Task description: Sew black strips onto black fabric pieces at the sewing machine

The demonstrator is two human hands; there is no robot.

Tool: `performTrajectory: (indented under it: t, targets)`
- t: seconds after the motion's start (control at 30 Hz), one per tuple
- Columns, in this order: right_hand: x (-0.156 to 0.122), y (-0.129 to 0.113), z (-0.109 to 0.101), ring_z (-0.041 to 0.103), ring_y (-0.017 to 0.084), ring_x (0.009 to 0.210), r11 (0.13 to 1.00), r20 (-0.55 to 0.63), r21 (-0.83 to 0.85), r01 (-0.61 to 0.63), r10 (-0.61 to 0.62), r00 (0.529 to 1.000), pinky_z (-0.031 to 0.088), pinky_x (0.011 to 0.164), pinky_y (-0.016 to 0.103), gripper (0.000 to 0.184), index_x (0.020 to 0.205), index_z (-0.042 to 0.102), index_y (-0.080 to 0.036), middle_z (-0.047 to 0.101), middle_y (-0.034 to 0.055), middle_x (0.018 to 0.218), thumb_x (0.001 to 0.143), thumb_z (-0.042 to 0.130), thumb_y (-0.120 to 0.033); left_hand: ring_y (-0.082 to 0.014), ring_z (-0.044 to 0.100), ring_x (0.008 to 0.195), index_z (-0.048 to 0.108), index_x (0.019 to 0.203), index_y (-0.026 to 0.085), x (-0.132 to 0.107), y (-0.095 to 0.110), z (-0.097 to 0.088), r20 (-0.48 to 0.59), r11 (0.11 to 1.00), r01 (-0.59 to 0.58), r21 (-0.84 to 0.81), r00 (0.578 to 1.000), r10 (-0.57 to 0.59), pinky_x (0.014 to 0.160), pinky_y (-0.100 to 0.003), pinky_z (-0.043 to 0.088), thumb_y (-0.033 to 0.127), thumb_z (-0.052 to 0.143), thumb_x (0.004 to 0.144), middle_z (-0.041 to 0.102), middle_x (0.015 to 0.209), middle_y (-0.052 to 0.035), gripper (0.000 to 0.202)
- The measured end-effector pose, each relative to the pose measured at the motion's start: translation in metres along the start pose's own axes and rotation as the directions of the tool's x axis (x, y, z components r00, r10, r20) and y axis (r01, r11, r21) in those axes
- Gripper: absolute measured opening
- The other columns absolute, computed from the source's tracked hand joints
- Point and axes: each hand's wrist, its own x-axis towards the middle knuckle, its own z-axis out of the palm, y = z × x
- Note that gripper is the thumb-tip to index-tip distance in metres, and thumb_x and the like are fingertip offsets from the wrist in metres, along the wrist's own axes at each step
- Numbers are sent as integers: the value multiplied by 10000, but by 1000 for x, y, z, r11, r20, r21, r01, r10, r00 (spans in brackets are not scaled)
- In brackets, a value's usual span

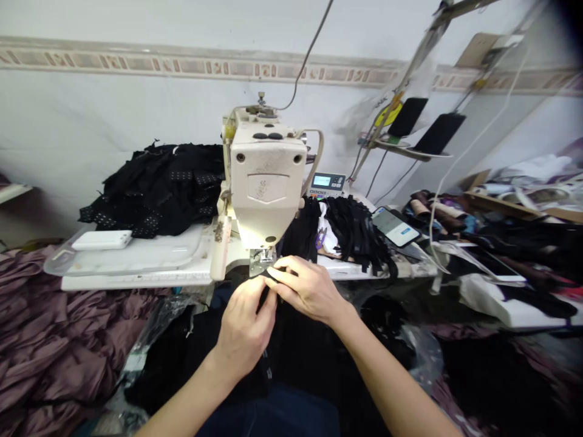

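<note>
Just in front of the sewing machine [268, 176], my left hand [248, 325] is closed in a pinch on the edge of a piece of black fabric [291, 349]. My right hand [310, 288] pinches the same fabric from the other side, with fingertips close to the metal presser foot [265, 258]. Both hands nearly touch at the thumbs. Below them the fabric hangs down over my lap, dark against dark, so its outline is hard to make out. The fabric edge between the fingers is mostly hidden.
Left of the machine lies a heap of black studded cloth [159, 188], with a white power bank [102, 240] before it. Black strips [359, 227], purple-handled snips [321, 238] and a phone [396, 226] lie right. Thread cones [439, 133] stand above. Mauve fabric [68, 340] fills the lower left.
</note>
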Motion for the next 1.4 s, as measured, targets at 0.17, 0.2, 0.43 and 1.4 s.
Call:
performTrajectory:
  t: [0.17,0.2,0.43,1.4]
  targets:
    - [-20,-12,14,667,325,1210,988,-49,75,-134,137,989,559,1039,468,412,1433,716,-243,684,163,1410,1103,576,-447,-304,678,1285,686,1336,110,2,-4,-4,65,998,-33,-57,997,37,1108,-475,571,87,658,995,743,1353,-175,343]
    - [-25,-16,23,648,324,1264,969,-87,155,-194,209,974,539,1087,479,420,1464,691,-256,652,160,1458,1113,552,-439,-304,681,1273,683,1349,106,2,-3,-3,62,998,-32,-48,997,34,1107,-474,567,86,657,995,754,1331,-169,355]
    - [-56,-35,82,671,247,937,464,51,755,-463,662,747,554,856,338,480,1076,776,-210,728,77,984,1074,537,-626,-314,674,1246,646,1446,105,2,-2,0,70,1000,-11,24,997,9,1086,-458,548,128,663,1010,761,1321,-153,436]
    - [22,-3,18,649,169,720,738,-63,556,-384,497,865,512,642,302,198,832,824,-210,689,41,898,928,809,-383,-333,683,1211,675,1355,47,8,1,-5,74,1000,-14,4,997,14,1034,-477,582,187,648,1040,758,1323,-179,345]
